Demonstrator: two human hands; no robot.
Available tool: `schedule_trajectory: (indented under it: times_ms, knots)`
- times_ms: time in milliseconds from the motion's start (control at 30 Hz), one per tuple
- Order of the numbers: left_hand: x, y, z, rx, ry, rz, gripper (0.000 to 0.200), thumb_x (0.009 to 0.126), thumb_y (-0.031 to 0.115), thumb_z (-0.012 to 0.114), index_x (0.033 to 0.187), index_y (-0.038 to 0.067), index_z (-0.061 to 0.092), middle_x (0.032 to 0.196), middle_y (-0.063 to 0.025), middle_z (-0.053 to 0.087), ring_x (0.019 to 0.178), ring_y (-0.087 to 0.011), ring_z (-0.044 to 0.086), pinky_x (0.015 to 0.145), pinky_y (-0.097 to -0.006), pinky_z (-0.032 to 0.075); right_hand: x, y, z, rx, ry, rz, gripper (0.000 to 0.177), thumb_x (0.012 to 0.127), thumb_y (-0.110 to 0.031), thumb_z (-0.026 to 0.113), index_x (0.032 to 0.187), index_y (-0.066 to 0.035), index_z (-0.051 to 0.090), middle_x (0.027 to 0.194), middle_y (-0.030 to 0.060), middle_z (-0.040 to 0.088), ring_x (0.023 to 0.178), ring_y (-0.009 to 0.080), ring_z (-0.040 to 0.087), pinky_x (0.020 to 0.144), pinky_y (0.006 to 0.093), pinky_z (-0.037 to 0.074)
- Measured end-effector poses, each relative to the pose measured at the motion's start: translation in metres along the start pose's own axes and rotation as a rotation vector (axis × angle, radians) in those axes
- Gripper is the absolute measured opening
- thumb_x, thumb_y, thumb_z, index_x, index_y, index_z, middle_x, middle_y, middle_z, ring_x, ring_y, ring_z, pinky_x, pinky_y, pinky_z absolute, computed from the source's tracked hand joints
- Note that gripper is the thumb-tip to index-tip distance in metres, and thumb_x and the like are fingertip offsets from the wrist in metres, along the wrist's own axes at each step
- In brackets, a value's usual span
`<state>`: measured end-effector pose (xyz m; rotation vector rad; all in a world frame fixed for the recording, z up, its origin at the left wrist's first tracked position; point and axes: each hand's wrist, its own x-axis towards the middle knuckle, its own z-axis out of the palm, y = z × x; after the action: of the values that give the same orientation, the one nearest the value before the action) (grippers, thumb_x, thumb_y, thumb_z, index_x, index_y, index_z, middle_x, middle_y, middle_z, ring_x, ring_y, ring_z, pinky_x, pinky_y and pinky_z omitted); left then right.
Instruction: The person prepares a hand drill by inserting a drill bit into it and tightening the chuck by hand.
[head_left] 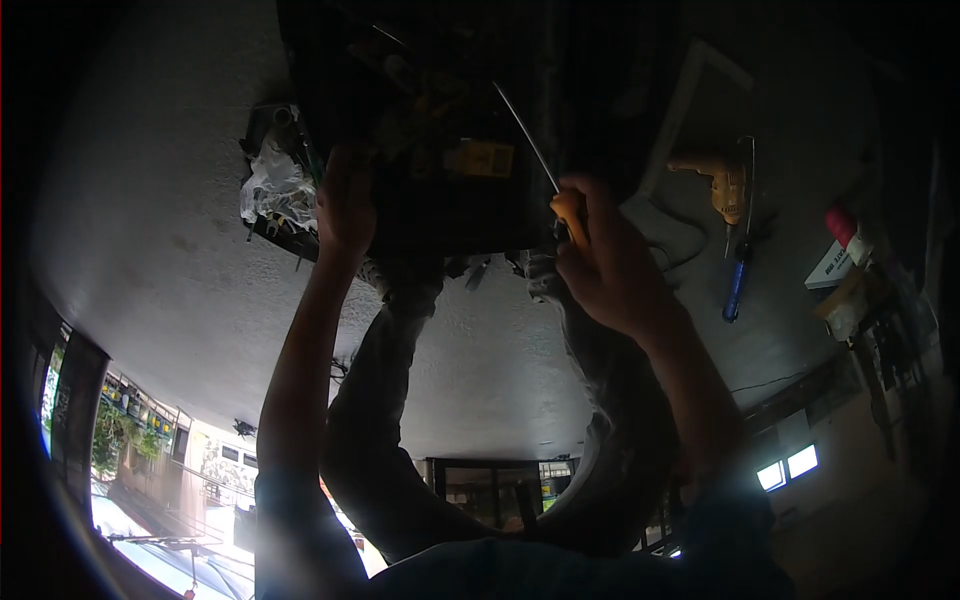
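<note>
My right hand is closed round the orange handle of a screwdriver, whose long thin shaft points up and to the left. My left hand is at the left edge of a dark open container; its fingers are in deep shadow, so I cannot make out their pose or what they hold. Between my hands, a yellow object lies within the dark container, among other dim items.
A tray with crumpled clear plastic is on the left. To the right lie a yellow drill, a blue-handled tool and a white box. My legs are below the dark container.
</note>
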<state>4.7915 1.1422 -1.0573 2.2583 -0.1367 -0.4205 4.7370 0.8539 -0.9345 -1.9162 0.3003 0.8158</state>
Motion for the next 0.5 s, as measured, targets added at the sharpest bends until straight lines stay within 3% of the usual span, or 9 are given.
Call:
schedule_trajectory:
  times_ms: [67, 100, 167, 200, 233, 267, 300, 433, 500]
  knots:
    - [0.016, 0.002, -0.005, 0.198, -0.024, 0.133, 0.017, 0.089, 0.019, 0.05, 0.096, 0.007, 0.059, 0.087, -0.0126, 0.063, 0.081, -0.0312, 0.064, 0.067, -0.0366, 0.05, 0.036, -0.005, -0.032, -0.288, -0.047, -0.09, 0.049, 0.083, -0.002, 0.057, 0.128, -0.008, 0.037, 0.103, 0.0175, 0.06, 0.086, 0.0262, 0.065, 0.07, 0.0375, 0.052]
    - [0.023, 0.007, -0.003, 0.19, -0.012, 0.134, 0.017, 0.089, 0.019, 0.05, 0.096, 0.007, 0.059, 0.087, -0.0126, 0.063, 0.081, -0.0312, 0.064, 0.067, -0.0366, 0.05, 0.055, -0.014, -0.046, -0.447, -0.08, -0.061, 0.047, 0.083, -0.004, 0.059, 0.125, -0.007, 0.039, 0.097, 0.0165, 0.062, 0.082, 0.0269, 0.066, 0.069, 0.037, 0.052]
    - [0.04, 0.016, 0.004, 0.174, -0.082, -0.051, 0.02, 0.088, 0.023, 0.052, 0.098, 0.007, 0.059, 0.086, -0.0127, 0.066, 0.081, -0.0342, 0.065, 0.067, -0.0398, 0.051, 0.093, -0.02, -0.063, -0.782, -0.073, -0.151, 0.038, 0.081, -0.004, 0.059, 0.117, -0.007, 0.045, 0.095, 0.015, 0.063, 0.077, 0.028, 0.067, 0.067, 0.0366, 0.053]
    - [0.048, 0.008, 0.009, 0.172, -0.072, -0.045, 0.02, 0.088, 0.023, 0.052, 0.098, 0.007, 0.059, 0.086, -0.0127, 0.066, 0.081, -0.0342, 0.065, 0.067, -0.0398, 0.051, 0.107, -0.041, -0.065, -0.876, -0.14, -0.02, 0.035, 0.081, -0.005, 0.058, 0.115, -0.007, 0.049, 0.095, 0.0137, 0.064, 0.084, 0.0268, 0.066, 0.071, 0.0365, 0.053]
    - [0.057, 0.0, 0.017, 0.251, -0.126, 0.088, 0.021, 0.088, 0.023, 0.052, 0.099, 0.007, 0.058, 0.086, -0.0146, 0.066, 0.08, -0.0354, 0.064, 0.067, -0.0412, 0.052, 0.12, -0.046, -0.061, -0.883, -0.134, -0.024, 0.035, 0.081, -0.005, 0.058, 0.115, -0.007, 0.049, 0.095, 0.0137, 0.064, 0.084, 0.0268, 0.066, 0.071, 0.0365, 0.053]
    - [0.065, -0.007, 0.025, 0.33, -0.179, 0.221, 0.022, 0.087, 0.023, 0.051, 0.099, 0.007, 0.058, 0.087, -0.0165, 0.066, 0.079, -0.0366, 0.064, 0.067, -0.0426, 0.052, 0.134, -0.047, -0.059, -1.015, -0.094, -0.128, 0.029, 0.075, -0.009, 0.062, 0.103, -0.006, 0.057, 0.09, 0.0156, 0.065, 0.085, 0.0294, 0.066, 0.075, 0.0379, 0.052]
    - [0.074, -0.015, 0.035, 0.328, -0.169, 0.227, 0.022, 0.087, 0.023, 0.051, 0.099, 0.007, 0.058, 0.087, -0.0165, 0.066, 0.079, -0.0366, 0.064, 0.067, -0.0426, 0.052, 0.143, -0.049, -0.056, -1.146, -0.048, -0.235, 0.024, 0.068, -0.013, 0.065, 0.092, -0.005, 0.066, 0.085, 0.0174, 0.067, 0.085, 0.032, 0.065, 0.079, 0.0393, 0.05]
    - [0.098, -0.01, 0.044, 0.384, -0.085, 0.303, 0.022, 0.087, 0.02, 0.049, 0.102, 0.008, 0.059, 0.083, -0.0191, 0.065, 0.078, -0.0372, 0.065, 0.066, -0.0446, 0.053, 0.152, -0.055, -0.045, -1.21, 0.006, -0.322, 0.014, 0.07, -0.009, 0.061, 0.082, -0.003, 0.067, 0.084, 0.0166, 0.067, 0.086, 0.0332, 0.065, 0.074, 0.0421, 0.051]
    - [0.11, -0.001, 0.05, 0.409, -0.046, 0.301, 0.022, 0.087, 0.018, 0.049, 0.103, 0.008, 0.059, 0.082, -0.0189, 0.065, 0.077, -0.0369, 0.065, 0.066, -0.045, 0.053, 0.152, -0.056, -0.042, -1.297, 0.068, -0.504, 0.014, 0.071, -0.008, 0.058, 0.079, -0.001, 0.067, 0.082, 0.0166, 0.067, 0.084, 0.034, 0.065, 0.075, 0.0417, 0.051]
